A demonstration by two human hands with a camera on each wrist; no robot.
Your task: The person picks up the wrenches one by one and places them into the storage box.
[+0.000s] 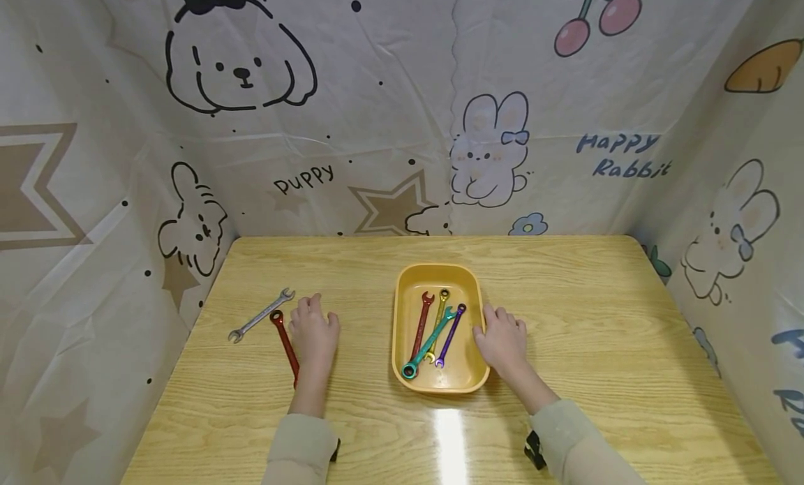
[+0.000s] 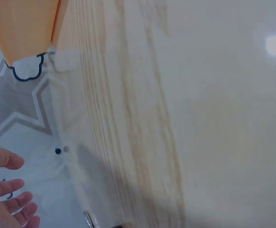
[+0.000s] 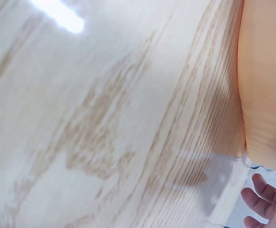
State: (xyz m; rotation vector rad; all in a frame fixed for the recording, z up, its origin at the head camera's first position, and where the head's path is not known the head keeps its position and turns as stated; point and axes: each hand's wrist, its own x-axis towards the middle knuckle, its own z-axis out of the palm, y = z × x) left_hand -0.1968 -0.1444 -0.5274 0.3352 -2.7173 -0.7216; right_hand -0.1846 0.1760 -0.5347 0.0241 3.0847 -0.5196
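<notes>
On the wooden desk point(image 1: 597, 317) sits a yellow tray point(image 1: 407, 289) holding four coloured wrenches: red, gold, teal point(image 1: 430, 343) and purple. Beside its right wall the right hand point(image 1: 502, 342) lies flat, fingers relaxed and slightly apart, thumb at the rim. Well to the left, the left hand point(image 1: 313, 335) rests flat, fingers loosely spread, partly covering a red wrench point(image 1: 284, 338); a silver wrench point(image 1: 260, 315) lies just beyond.
</notes>
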